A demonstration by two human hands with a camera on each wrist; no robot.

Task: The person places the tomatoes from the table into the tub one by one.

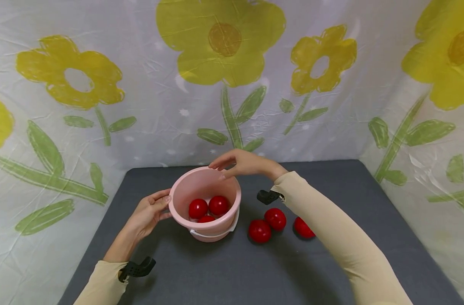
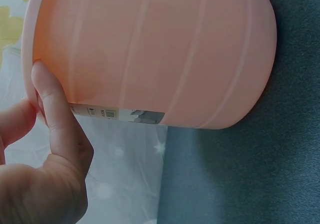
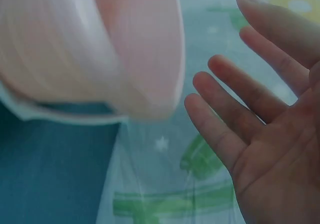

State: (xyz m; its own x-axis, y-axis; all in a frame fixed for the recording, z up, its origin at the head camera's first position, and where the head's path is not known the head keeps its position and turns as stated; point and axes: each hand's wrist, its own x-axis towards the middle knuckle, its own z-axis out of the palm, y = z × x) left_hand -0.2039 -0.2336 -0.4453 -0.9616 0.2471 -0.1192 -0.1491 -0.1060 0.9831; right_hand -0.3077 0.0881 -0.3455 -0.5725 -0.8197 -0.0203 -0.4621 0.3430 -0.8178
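Note:
A pink bucket (image 1: 228,220) with a white handle (image 1: 216,233) stands on the dark table. Three glossy red balls (image 1: 218,205) show inside it. My left hand (image 1: 149,214) pinches the bucket's rim from the left side; the left wrist view shows thumb and finger at the rim (image 2: 29,44), with a label (image 2: 110,113) on the wall below. Over the far right part of the rim is my right hand (image 1: 248,163). In the right wrist view its fingers (image 3: 250,92) are spread and apart from the bucket (image 3: 60,44), with nothing held.
Right of the bucket, three more red balls (image 1: 259,231) lie on the grey table (image 1: 201,279), one partly hidden by the right sleeve (image 1: 331,228). A flower-printed cloth (image 1: 148,101) hangs behind the table and at both sides.

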